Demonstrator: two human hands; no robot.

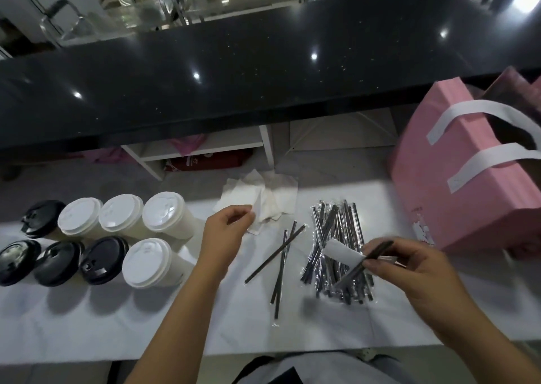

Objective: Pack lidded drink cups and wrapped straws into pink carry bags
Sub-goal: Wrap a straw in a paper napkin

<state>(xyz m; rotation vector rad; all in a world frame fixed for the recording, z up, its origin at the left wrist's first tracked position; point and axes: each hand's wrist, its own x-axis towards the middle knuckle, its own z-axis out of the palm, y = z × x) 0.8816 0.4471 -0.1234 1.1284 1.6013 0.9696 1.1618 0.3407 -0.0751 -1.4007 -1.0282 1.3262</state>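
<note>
1. head camera, looking down on a white table [146, 325]: the person's left hand [225, 237] pinched the near corner of a napkin [237, 199] between thumb and fingertips, at the edge of a crumpled heap of napkins [278, 196].
2. the right hand [409, 269] gripped a wrapped straw [377, 253] together with a folded white slip [341, 253], fingers curled round both, held just above the pile of wrapped straws [328, 228].
3. loose straws [281, 257] lay crossed on the table between the two hands, apart from the pile.
4. eight lidded cups stood in two rows at the left: the white-lidded cups [121, 212] filled most of the back row, with one more at the front right, and the black-lidded cups [58, 263] took the front row and the far left of the back row.
5. a pink carry bag [456, 178] stood at the right end of the table, beyond the straw pile, its mouth open and its white handles [480, 111] arched over the top; what it held could not be made out.
6. a glossy black counter [234, 76] ran across behind the table.
</note>
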